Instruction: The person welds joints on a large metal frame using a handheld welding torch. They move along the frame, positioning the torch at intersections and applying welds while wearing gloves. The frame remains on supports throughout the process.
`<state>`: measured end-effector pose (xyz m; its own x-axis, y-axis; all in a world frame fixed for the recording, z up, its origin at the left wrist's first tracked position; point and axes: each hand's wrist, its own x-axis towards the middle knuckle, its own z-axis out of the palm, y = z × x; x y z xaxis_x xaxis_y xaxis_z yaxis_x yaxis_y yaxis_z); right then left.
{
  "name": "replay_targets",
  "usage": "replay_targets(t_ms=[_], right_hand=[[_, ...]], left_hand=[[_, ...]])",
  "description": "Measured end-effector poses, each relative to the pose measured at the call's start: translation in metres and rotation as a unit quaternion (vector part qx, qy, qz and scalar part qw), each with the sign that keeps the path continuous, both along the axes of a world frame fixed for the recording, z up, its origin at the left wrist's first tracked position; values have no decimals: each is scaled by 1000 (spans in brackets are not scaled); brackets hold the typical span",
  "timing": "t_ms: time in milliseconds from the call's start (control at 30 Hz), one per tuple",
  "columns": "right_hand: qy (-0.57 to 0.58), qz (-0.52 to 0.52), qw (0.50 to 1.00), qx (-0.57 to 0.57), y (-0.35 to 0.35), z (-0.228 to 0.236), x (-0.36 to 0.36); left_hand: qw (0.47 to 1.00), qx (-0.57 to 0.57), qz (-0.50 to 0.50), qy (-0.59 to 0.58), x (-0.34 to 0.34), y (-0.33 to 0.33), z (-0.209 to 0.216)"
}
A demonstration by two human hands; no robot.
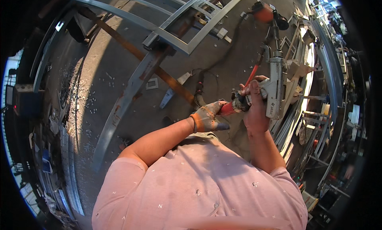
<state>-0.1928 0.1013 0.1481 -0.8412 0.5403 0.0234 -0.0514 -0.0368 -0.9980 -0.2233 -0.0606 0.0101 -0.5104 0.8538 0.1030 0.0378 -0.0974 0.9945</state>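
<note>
Here's the grey power tool (275, 90), lengthwise in front of the person's right side, its slim front end pointing away from the body. The right hand (256, 106), bare, wraps its handle, thumb lying up along the near side. The gloved left hand (209, 116) sits just beside it at a red grip (228, 109), thumb sticking out; whether those fingers close round the grip, one cannot tell.

Room now: a stretch of open floor (229, 65) lies ahead and left of the tool, up to the sharp corner of the metal frame (188, 51). On the right it's tighter, with long metal stock (288, 136) piled close by the right forearm. A rusty bar (169, 79) slants in, its near end by the glove.

Harder to read: the right fingertips vanish partly behind the handle, and the tool's far end merges with a blurred red-and-black object (264, 13). The black rim swallows the outer clutter, and the frame runs off the top edge.
</note>
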Motion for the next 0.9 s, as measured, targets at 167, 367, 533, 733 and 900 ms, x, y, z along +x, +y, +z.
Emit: replay_targets(t_ms=[167,367,533,733,900], right_hand=[[-40,76,996,0,2,1,-14],[-90,179,975,-95,14,-38,-41],[-159,228,936,-214,19,-79,-61],[-223,298,894,-248,-1,-98,-62],[-194,325,901,-210,2,-108,-73]], left_hand=[[990,-83,96,63,11,-14,1],[962,-171,211,14,50,-36,22],[896,-344,268,-90,74,-24,62],[853,-417,283,-135,89,-21,77],[846,-418,301,-136,88,-17,78]])
